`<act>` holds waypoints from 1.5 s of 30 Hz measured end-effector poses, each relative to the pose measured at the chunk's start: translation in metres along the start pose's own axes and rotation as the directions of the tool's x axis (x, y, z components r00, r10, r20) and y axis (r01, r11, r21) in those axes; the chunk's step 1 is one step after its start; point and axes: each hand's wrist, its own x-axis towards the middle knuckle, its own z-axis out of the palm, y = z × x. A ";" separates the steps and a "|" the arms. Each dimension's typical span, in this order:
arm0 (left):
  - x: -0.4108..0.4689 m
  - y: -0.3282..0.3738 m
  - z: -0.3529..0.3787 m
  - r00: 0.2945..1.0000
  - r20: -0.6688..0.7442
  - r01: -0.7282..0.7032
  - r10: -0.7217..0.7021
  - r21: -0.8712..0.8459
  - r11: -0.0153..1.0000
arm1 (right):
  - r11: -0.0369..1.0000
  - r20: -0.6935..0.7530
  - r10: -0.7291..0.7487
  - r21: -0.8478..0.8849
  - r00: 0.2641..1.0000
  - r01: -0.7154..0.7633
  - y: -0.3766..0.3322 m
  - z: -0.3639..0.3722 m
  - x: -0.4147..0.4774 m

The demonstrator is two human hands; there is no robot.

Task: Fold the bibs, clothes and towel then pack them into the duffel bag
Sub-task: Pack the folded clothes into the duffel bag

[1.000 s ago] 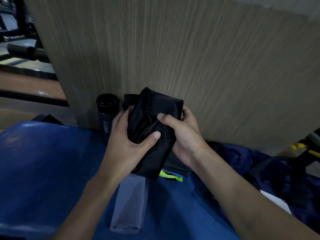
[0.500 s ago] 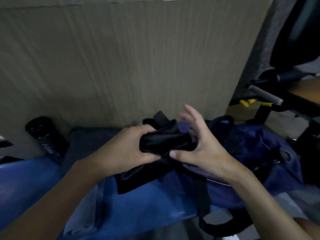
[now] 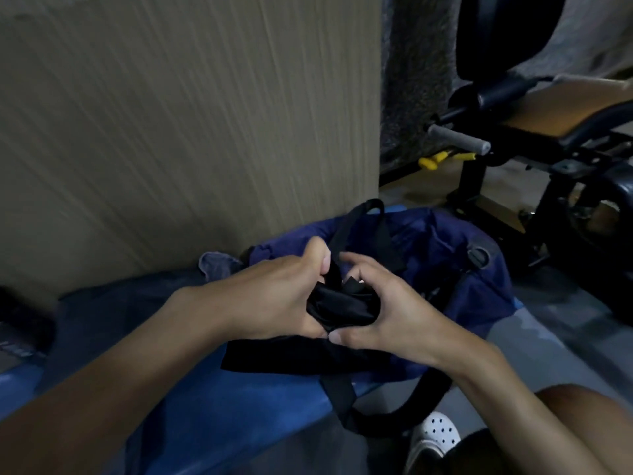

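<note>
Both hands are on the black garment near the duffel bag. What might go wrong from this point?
1. The black garment is bunched between the left hand and right hand, with a loose end hanging below; the fold may come apart on the way in.
2. The black handle strap of the duffel bag stands right behind the hands, so the bundle may catch on it.

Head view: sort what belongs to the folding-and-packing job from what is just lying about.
Job: black garment, gripped by left hand and right hand; blue duffel bag; grey cloth by the wall.
Lying about: exercise bench; yellow grips.
</note>
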 end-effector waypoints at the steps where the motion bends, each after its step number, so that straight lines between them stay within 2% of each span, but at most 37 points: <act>1: 0.003 0.004 0.001 1.000 0.000 -0.006 0.006 0.007 1.000 | 0.999 -0.014 0.002 0.041 1.000 -0.002 0.004 -0.001 -0.003; 7: 0.008 0.000 -0.008 0.999 -0.025 0.036 -0.038 -0.102 0.994 | 0.977 -0.163 0.012 0.212 0.987 0.023 0.014 -0.010 -0.018; 10: 0.008 -0.001 -0.007 0.996 -0.084 0.016 -0.041 -0.281 0.960 | 0.968 -0.249 0.058 0.251 0.967 0.006 0.015 -0.015 -0.023; 12: 0.013 0.001 -0.002 0.995 -0.101 -0.030 -0.004 -0.326 0.945 | 0.983 -0.204 0.080 0.179 0.976 -0.043 0.013 -0.020 -0.026; 15: 0.025 0.014 -0.001 0.999 -0.018 -0.043 0.039 -0.369 0.928 | 0.997 -0.140 0.058 -0.046 0.988 -0.065 0.010 -0.027 -0.029; 18: 0.041 0.026 -0.005 0.997 0.035 -0.063 0.075 -0.280 0.958 | 0.986 -0.143 -0.012 -0.164 0.990 -0.012 0.013 -0.029 -0.031; 20: 0.053 0.030 -0.003 0.996 0.033 -0.075 0.085 -0.244 0.967 | 0.989 -0.183 0.044 -0.133 0.982 -0.069 0.015 -0.030 -0.033; 23: 0.064 0.023 0.007 0.999 -0.006 -0.049 0.050 -0.349 0.936 | 0.989 -0.282 0.125 -0.036 0.951 -0.140 0.026 -0.034 -0.036; 26: 0.063 0.000 0.023 0.998 -0.060 -0.012 -0.014 -0.410 0.912 | 0.966 -0.385 0.257 0.065 0.886 -0.251 0.041 -0.042 -0.039; 29: 0.055 -0.031 0.045 0.987 -0.148 0.016 -0.057 -0.264 0.964 | 0.932 -0.452 0.363 0.173 0.815 -0.320 0.055 -0.046 -0.042; 31: 0.051 -0.046 0.059 0.990 -0.140 0.001 -0.023 -0.149 0.989 | 0.926 -0.461 0.377 0.165 0.803 -0.339 0.060 -0.044 -0.043; 34: 0.048 -0.059 0.078 0.993 -0.116 -0.022 0.011 -0.095 0.995 | 0.930 -0.461 0.365 0.132 0.809 -0.344 0.063 -0.040 -0.043; 38: 0.053 -0.071 0.101 0.999 -0.039 0.015 -0.012 0.060 0.998 | 0.922 -0.473 0.384 0.140 0.793 -0.362 0.064 -0.040 -0.044; 42: 0.054 -0.076 0.112 0.993 0.095 0.063 -0.076 0.133 0.989 | 0.910 -0.457 0.409 0.141 0.790 -0.390 0.065 -0.038 -0.043; 45: 0.053 -0.077 0.115 0.989 0.117 0.062 -0.088 0.217 0.974 | 0.906 -0.446 0.418 0.141 0.791 -0.399 0.064 -0.038 -0.043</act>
